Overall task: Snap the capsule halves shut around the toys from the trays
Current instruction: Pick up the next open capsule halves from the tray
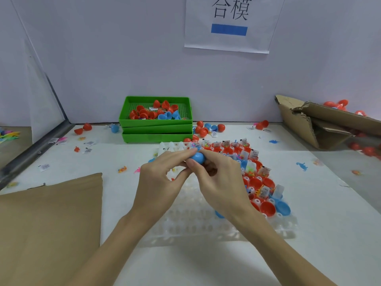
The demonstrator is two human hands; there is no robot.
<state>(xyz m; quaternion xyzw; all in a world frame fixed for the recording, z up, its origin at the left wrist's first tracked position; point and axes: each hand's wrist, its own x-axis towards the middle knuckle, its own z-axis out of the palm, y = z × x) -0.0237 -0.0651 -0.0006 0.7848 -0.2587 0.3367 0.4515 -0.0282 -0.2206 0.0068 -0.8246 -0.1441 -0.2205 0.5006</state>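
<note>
I see a blue capsule [198, 157] pinched between both hands above the clear tray [206, 221]. My left hand [162, 178] grips it from one side and my right hand [220, 178] curls round the other; whether the halves have fully met I cannot tell, since fingers cover the seam. Red capsule halves [255, 182] holding packeted toys fill the tray's right side. Stacked green trays [156, 129] sit behind, against the wall.

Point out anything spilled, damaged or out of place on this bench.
Loose red capsule halves, toy packets and small dinosaur toys lie scattered over the table, outside the green trays. The cardboard box at right is torn and collapsed, with capsules spilling behind it.
</note>
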